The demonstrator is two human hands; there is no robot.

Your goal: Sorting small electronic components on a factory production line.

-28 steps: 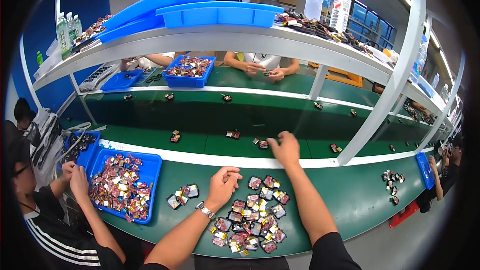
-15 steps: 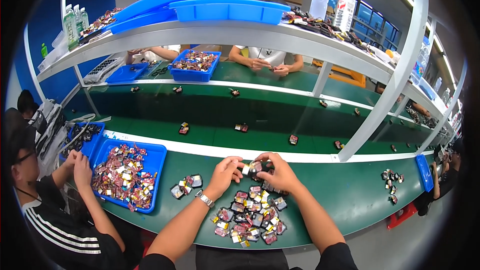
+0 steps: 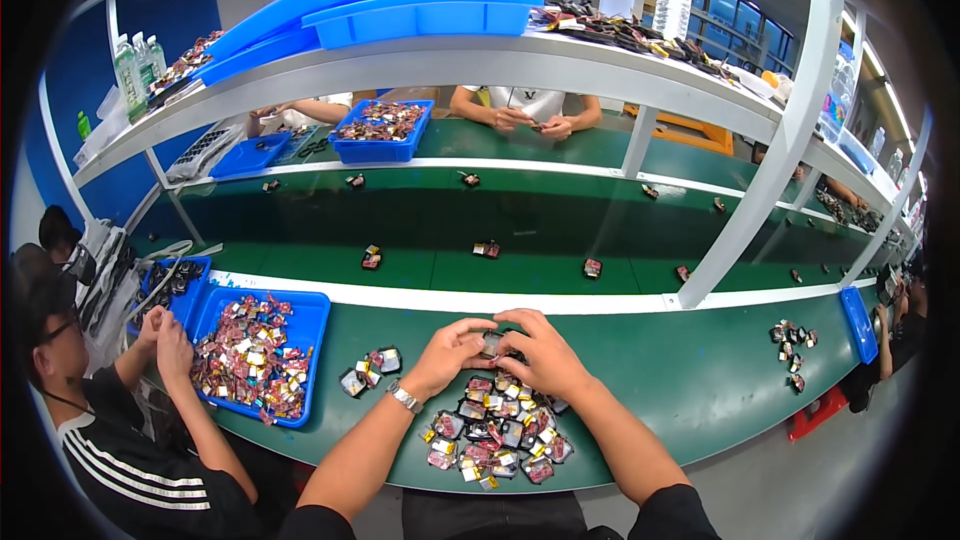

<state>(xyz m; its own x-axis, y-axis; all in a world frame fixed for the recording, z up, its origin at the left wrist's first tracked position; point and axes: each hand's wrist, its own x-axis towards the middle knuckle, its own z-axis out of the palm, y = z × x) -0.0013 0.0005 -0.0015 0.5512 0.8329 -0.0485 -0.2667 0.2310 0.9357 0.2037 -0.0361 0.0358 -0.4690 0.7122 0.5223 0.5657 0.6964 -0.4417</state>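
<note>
Both my hands are over the far end of a pile of small electronic modules (image 3: 488,433), with dark cases, reddish boards and silver-and-yellow parts. Between my fingers is one such module in a dark case (image 3: 491,344), largely covered by them. My left hand (image 3: 452,355), with a metal watch at the wrist, closes on its left side. From the right, my right hand (image 3: 544,352) curls its thumb and fingers round it. A few similar modules (image 3: 370,368) lie left of my left wrist.
At left, a blue tray (image 3: 322,340) heaped with modules stands beside a seated co-worker (image 3: 130,450). Beyond a white rail (image 3: 430,299), a green conveyor belt (image 3: 420,265) carries spaced modules. A slanted white post (image 3: 765,155) and a raised shelf (image 3: 430,65) with blue trays stand ahead.
My hands have come together and lower over the pile's far end, with the module drawn between them. The modules on the belt have shifted slightly right in the view.
</note>
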